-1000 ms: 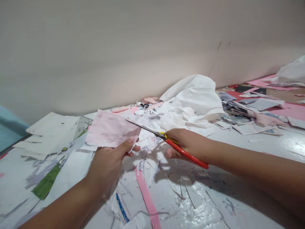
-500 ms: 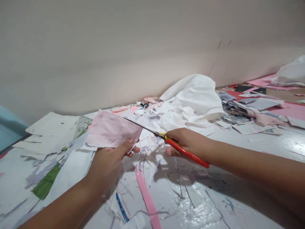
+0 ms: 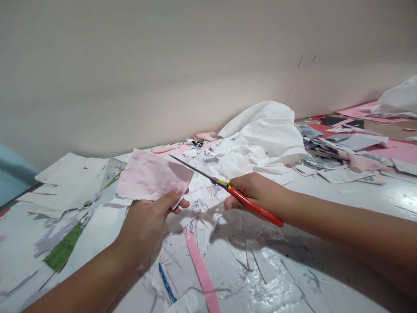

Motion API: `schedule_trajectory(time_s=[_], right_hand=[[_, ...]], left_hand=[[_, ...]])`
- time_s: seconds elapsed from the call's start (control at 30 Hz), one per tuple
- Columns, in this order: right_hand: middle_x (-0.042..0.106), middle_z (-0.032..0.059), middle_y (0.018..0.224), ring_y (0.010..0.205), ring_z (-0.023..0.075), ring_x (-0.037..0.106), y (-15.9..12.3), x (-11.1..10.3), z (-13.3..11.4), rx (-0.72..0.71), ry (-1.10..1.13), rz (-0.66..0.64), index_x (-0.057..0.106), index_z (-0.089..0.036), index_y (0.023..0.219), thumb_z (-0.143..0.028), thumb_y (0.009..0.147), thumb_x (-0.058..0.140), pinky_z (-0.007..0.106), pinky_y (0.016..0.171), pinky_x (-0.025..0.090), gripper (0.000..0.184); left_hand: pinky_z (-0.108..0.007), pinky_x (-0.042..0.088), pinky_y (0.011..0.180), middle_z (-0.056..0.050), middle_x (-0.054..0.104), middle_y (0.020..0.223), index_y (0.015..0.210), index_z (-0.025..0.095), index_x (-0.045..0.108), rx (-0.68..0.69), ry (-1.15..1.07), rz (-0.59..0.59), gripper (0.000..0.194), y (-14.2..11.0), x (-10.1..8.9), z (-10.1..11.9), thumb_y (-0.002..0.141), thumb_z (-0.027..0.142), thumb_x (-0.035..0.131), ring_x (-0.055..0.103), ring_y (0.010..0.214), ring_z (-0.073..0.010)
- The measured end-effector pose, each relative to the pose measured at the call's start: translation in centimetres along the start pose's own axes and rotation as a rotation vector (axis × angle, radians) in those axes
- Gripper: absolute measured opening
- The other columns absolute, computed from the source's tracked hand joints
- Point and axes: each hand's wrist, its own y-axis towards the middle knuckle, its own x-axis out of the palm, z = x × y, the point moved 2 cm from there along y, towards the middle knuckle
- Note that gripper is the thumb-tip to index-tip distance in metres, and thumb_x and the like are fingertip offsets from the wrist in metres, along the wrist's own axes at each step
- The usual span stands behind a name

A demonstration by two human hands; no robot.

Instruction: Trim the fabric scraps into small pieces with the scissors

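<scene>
A pale, bare wall (image 3: 182, 65) fills the back, with a few dark marks at right; below it is a glossy white table (image 3: 319, 198), which looks smooth enough for loose paper to slide on, with scraps scattered thickly over much of it. A white sheet (image 3: 270, 130) lies bunched against the wall. Nearer, the pink paper (image 3: 150, 174) is up in the left hand (image 3: 153, 217), whose thumb and fingers pinch its lower right corner. It seems very light, soft and floppy, a little creased, and likely to tear or buckle; a pinch close to the cutting edge, fingertips clear of the blades, should steady it best. The right hand (image 3: 257, 191) is curled round the red and yellow handles of the scissors (image 3: 254, 206), which should be stiff and somewhat heavier, best held by those handles. Their long blades reach along the paper's upper right edge; whether they touch it I cannot tell. A pink strip (image 3: 202, 269) and a smaller blue strip (image 3: 167, 282) lie in front.
</scene>
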Motion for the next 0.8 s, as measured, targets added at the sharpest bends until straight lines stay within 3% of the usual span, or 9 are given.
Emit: schedule_trajectory(time_s=[0.17,0.37,0.57,0.8], right_hand=[[0.049,-0.0005,0.058,0.051,0.0120,0.042,-0.1,0.0,0.1,0.013,-0.031,0.006,0.043,-0.019,0.061,-0.065,0.068,0.051,0.023,0.046,0.028,0.047],[0.054,0.0042,0.073,0.059,0.0153,0.047,-0.6,0.3,0.4,-0.028,-0.032,-0.058,0.045,-0.017,0.082,-0.068,0.071,0.045,0.024,0.049,0.033,0.052],[0.053,0.0047,0.074,0.060,0.0157,0.047,-0.3,0.5,0.3,-0.043,-0.089,-0.030,0.046,-0.017,0.079,-0.068,0.074,0.039,0.025,0.051,0.033,0.052],[0.053,0.0042,0.071,0.056,0.0146,0.045,-0.2,0.3,0.1,-0.023,-0.133,-0.039,0.045,-0.018,0.074,-0.068,0.075,0.037,0.025,0.050,0.030,0.051]], left_hand=[[-0.025,0.044,0.061,-0.005,0.066,0.072,0.076,0.016,0.073,0.013,-0.005,-0.021,0.037,0.2,0.1,-0.1,0.060,0.049,0.067,0.055,0.071,-0.0168],[-0.023,0.045,0.055,-0.003,0.066,0.068,0.074,0.017,0.072,-0.020,-0.037,-0.015,0.034,0.2,0.2,-0.1,0.058,0.046,0.069,0.055,0.062,-0.0142],[-0.025,0.045,0.053,-0.005,0.067,0.067,0.067,0.015,0.071,0.042,0.027,0.010,0.029,0.2,0.1,-0.2,0.059,0.043,0.066,0.057,0.060,-0.0162],[-0.022,0.043,0.045,-0.005,0.066,0.065,0.061,0.016,0.070,-0.044,0.180,0.008,0.035,-1.1,0.6,1.1,0.060,0.051,0.064,0.056,0.056,-0.0152]])
